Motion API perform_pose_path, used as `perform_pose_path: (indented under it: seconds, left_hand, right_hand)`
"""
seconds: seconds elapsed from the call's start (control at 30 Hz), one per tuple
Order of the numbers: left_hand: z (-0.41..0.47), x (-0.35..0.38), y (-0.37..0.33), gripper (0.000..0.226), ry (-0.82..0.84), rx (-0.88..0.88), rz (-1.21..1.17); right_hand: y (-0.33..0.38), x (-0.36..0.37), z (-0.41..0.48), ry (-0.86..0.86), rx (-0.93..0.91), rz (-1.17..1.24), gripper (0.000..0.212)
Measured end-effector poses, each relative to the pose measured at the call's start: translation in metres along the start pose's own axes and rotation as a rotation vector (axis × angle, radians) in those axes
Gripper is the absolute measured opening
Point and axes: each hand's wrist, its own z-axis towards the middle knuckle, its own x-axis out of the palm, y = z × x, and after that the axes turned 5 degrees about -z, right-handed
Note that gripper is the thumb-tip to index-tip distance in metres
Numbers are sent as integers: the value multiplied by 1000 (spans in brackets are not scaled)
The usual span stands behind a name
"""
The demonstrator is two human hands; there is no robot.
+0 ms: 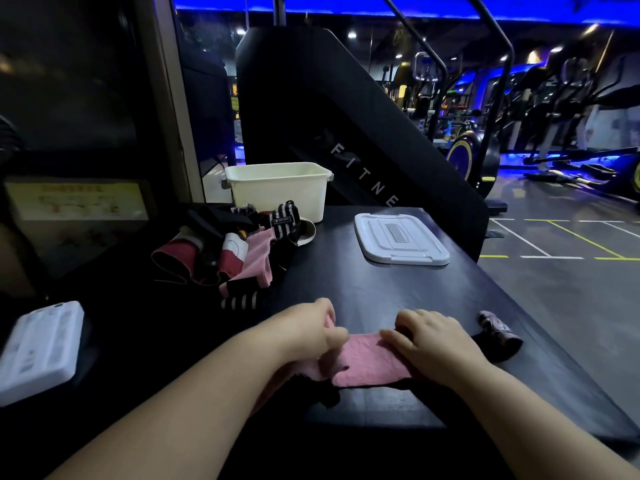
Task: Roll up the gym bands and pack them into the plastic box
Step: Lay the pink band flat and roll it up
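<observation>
Our left hand [311, 332] and right hand [431, 341] both grip the pink band [367, 363]; beyond them the plastic box [277, 199] stands open, contents hidden, lid [398, 237] beside it.

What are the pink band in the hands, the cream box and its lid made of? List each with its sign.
The pink band: likely soft stretch fabric, matte; it wrinkles and lies limp. The plastic box: rigid cream plastic, smooth, faint sheen, moulded rim. The lid: hard pale plastic, glossier, with moulded ridges; white or light grey, hard to tell in this light.
</observation>
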Motion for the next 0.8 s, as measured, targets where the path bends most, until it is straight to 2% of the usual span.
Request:
perform_pose_path:
  seconds: [0.13, 0.33, 0.43, 0.5, 0.63, 0.73, 0.8]
  left_hand:
    - [-9, -18, 18, 23, 16, 44, 58]
    - [-19, -33, 39, 42, 7, 28, 206]
    - [-22, -31, 42, 44, -40, 14, 312]
    - [-23, -23, 35, 40, -119, 110, 346]
    - [-22, 11, 3, 38, -239, 277, 209]
    - [-21, 35, -4, 52, -117, 197, 344]
    - [-20, 38, 0, 56, -41, 142, 393]
  right_hand:
    - [1, -1, 0, 11, 8, 8, 42]
    - [5, 0, 1, 27, 17, 7, 41]
    - [10, -1, 2, 19, 17, 6, 40]
    - [18, -3, 2, 11, 13, 6, 39]
    - [36, -5, 0, -12, 3, -77, 39]
    - [35, -11, -3, -26, -19, -35, 36]
    - [27, -15, -9, 17, -53, 11, 48]
